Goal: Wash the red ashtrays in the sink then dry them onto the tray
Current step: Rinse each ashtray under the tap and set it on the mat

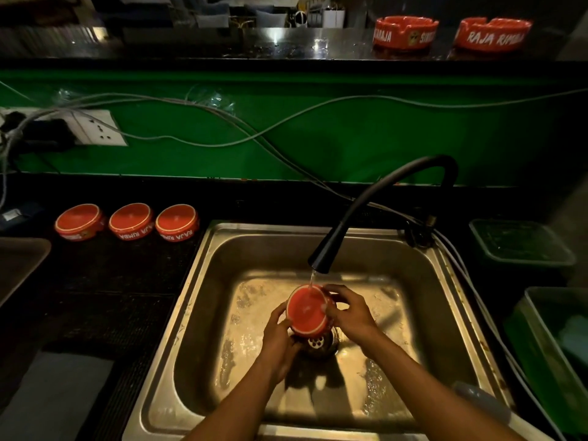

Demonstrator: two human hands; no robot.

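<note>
**A:** Why am I holding it like that?

**B:** From my end, I have the red ashtray [308,310] between both hands over the sink [210,281], bottom tilted up toward the camera, right under the tap [321,259]. The thin stream of water [311,279] lands on its upper edge, so tilting it that way lets the water run down across the base and fall off near the drain [318,343] just below.

**A:** And the grip?

**B:** My left hand [280,332] curls round the lower left rim, and my right hand [348,313] curls over the right rim, fingertips on the edge. I judge that this leaves the flat base bare for rinsing, with both hands able to turn it.

**A:** The others?

**B:** Three more red ashtrays [131,221] sit upside down in a row on the dark counter [111,281], left of the sink's far corner. I take it they are face down so they drain. Two more ashtrays [405,31] stand right way up on the high shelf [286,46] beyond the sink; whether those are washed, I cannot tell.

**A:** And the tray?

**B:** A dark tray [19,265] shows at the edge, left of the sink past the three ashtrays. Nothing sits on the part I can see.

**A:** The room?

**B:** Dim. The sink is wet steel. Behind it is a green wall [318,138] with loose cables [222,122] and a wall socket [95,127]. Right of the sink stand two green tubs [521,243].
</note>
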